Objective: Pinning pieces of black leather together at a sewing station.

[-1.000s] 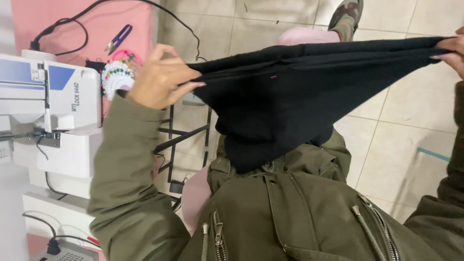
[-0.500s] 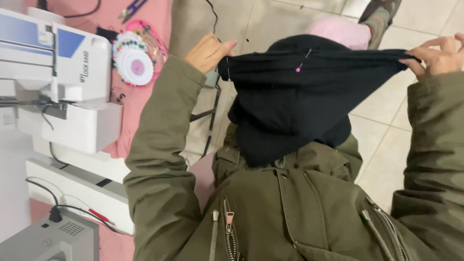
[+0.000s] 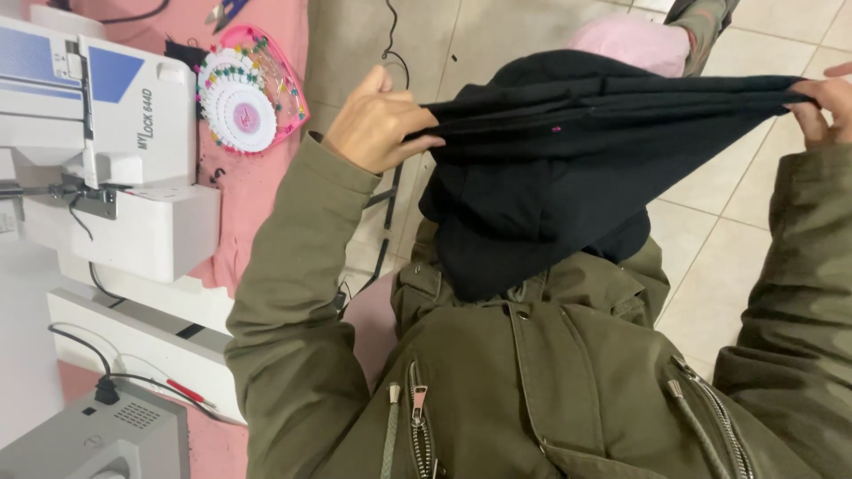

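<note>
A piece of black fabric (image 3: 550,177) hangs stretched between my two hands above my lap. My left hand (image 3: 377,124) pinches its left edge. My right hand (image 3: 825,106) grips its right edge at the frame's right side. The cloth's top edge is taut and folded; the rest droops onto my olive green jacket (image 3: 532,381). A small pink pin head (image 3: 556,129) shows in the cloth near the top edge.
A white sewing machine (image 3: 106,151) stands at the left on a pink cloth (image 3: 257,195), with a pink heart-shaped box of pins (image 3: 248,93) beside it. Another grey machine (image 3: 98,439) and cables sit at lower left. Tiled floor (image 3: 710,257) lies below.
The view has shifted, so the machine and pin box appear lower and nearer. My hands still hold the black fabric stretched, now with the left hand closer to the centre.
</note>
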